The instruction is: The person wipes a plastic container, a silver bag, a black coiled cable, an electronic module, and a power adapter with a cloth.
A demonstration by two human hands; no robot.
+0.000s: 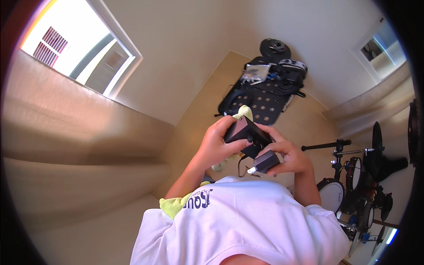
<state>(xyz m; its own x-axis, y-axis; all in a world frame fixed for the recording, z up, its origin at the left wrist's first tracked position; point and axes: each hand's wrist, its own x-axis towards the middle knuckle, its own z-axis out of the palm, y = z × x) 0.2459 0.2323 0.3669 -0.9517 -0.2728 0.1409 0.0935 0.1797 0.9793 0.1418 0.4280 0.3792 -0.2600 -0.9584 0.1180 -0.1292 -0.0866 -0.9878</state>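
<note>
My left hand [217,140] grips a black box-shaped device [241,131], its thumb pressing near a small round part on the side facing me. My right hand [291,155] holds a black power adapter [267,161] with metal prongs, and some of its fingers also reach the device's right side. A dark cord [240,167] hangs below the device. A yellow-green cloth [244,112] shows just behind the device; I cannot tell which hand holds it. Another yellow-green cloth [174,206] is tucked near my left upper arm, against my white T-shirt [245,218].
On the floor ahead lies a black perforated board [261,106] bearing a clear plastic bag [256,73], dark cables and other gear. An electronic drum kit [331,195] stands close on my right. Left is a window [109,66] above a long beige fabric-like surface [82,132].
</note>
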